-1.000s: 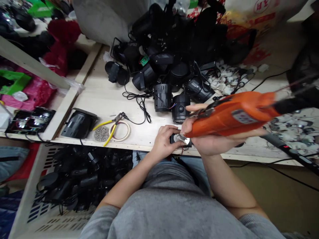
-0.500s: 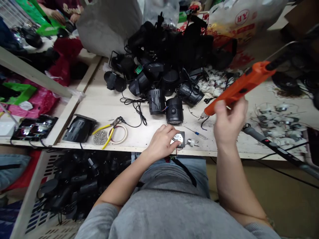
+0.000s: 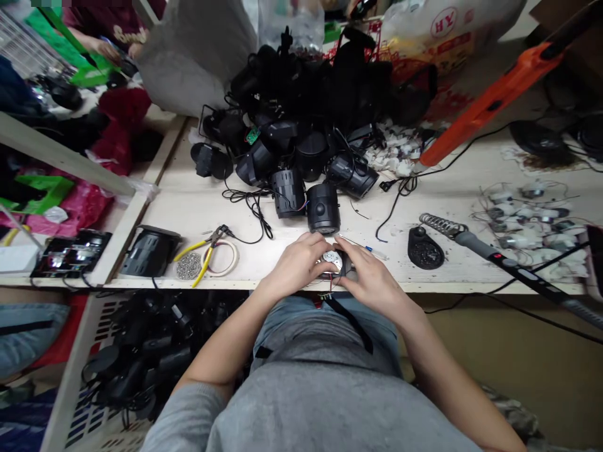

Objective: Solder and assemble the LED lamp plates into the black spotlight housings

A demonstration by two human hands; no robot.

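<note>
Both hands meet at the table's front edge. My left hand [image 3: 296, 267] and my right hand [image 3: 370, 280] grip a small square black speaker unit [image 3: 332, 261] from either side, its round silver centre facing up. Thin red wires [image 3: 330, 285] hang from it over the edge. Just beyond my fingers stands a black cylindrical lamp housing [image 3: 323, 208], with a slotted housing [image 3: 288, 193] beside it. A thin blue-handled screwdriver [image 3: 372, 251] lies close to my right hand. An orange power screwdriver [image 3: 494, 103] hangs at the upper right, away from both hands.
A heap of black housings [image 3: 301, 107] and cables fills the table's back. Yellow-handled pliers [image 3: 207, 258] and a tape roll [image 3: 221, 258] lie left. A soldering iron [image 3: 490, 252] rests right, near wired parts [image 3: 532, 220]. A basket [image 3: 80, 358] sits below left. A co-worker's hand [image 3: 106, 47] shows far off.
My right hand has let go of the orange power screwdriver, which has moved up and to the right. That hand has come down onto the speaker unit beside my left hand.
</note>
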